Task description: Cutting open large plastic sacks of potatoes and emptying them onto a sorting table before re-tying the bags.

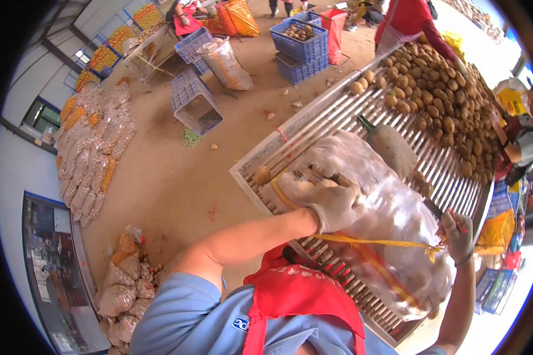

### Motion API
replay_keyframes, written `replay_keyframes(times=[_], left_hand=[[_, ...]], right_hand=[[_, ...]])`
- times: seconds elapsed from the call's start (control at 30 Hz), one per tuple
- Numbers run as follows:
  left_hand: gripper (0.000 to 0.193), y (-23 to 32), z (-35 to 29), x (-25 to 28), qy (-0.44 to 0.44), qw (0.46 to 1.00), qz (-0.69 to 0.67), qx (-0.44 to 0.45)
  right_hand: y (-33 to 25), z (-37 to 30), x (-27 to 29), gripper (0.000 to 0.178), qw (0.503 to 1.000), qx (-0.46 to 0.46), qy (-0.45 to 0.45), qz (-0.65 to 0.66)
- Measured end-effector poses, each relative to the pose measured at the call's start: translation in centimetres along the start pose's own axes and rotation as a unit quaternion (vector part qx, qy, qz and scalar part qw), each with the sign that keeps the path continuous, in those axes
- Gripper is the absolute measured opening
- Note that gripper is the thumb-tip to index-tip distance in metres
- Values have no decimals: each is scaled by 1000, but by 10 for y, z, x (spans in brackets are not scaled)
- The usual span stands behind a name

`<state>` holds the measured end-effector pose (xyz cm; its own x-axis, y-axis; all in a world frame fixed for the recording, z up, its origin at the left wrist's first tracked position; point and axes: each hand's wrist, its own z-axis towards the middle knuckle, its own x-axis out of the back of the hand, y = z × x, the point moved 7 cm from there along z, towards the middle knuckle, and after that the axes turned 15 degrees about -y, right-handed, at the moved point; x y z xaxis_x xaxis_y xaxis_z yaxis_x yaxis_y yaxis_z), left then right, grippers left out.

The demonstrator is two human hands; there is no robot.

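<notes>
Lying on the slatted worktop (pixel 323 121) in head view is a big whitish mesh sack (pixel 394 204), w/ the gloved L hand (pixel 337 207) on top toward its left end, fingers bent, can't tell if clamped. Gloved R hand (pixel 458 234), well apart from L, is closed on a dark narrow tool (pixel 433 208) by the sack's right side; yellow strap (pixel 376 240) runs across the sack btwn them. Potatoes (pixel 444 109) sit heaped at the worktop's far end, nr a co-worker in a red apron (pixel 405 21).

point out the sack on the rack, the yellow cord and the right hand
Sack (pixel 391 216), head view: middle of its side
Yellow cord (pixel 361 240), head view: its middle stretch
Right hand (pixel 458 235), head view: its gloved middle
</notes>
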<state>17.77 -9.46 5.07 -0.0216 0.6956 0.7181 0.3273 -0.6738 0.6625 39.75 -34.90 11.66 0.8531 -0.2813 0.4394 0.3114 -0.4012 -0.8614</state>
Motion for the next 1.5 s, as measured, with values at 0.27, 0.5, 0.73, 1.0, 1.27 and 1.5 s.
replay_keyframes(times=[0.27,0.5,0.73,1.0,1.27,1.5], left_hand=[[55,23,-10,10,-73,985,152,28],[66,35,-19,10,-178,955,230,65],[51,0,-26,1,-257,958,-88,95],[42,-23,-23,-14,-258,933,-237,80],[42,-8,-26,-22,-308,833,-446,111],[44,-6,-17,-22,-341,887,-299,90]], right_hand=[[51,-41,-12,33,994,-24,68,86],[55,-52,-41,34,939,31,242,244],[32,-56,-73,35,923,63,177,336],[23,-62,-70,41,950,45,171,258],[39,-50,-80,41,944,22,219,247],[37,-31,-101,35,952,-7,206,227]])
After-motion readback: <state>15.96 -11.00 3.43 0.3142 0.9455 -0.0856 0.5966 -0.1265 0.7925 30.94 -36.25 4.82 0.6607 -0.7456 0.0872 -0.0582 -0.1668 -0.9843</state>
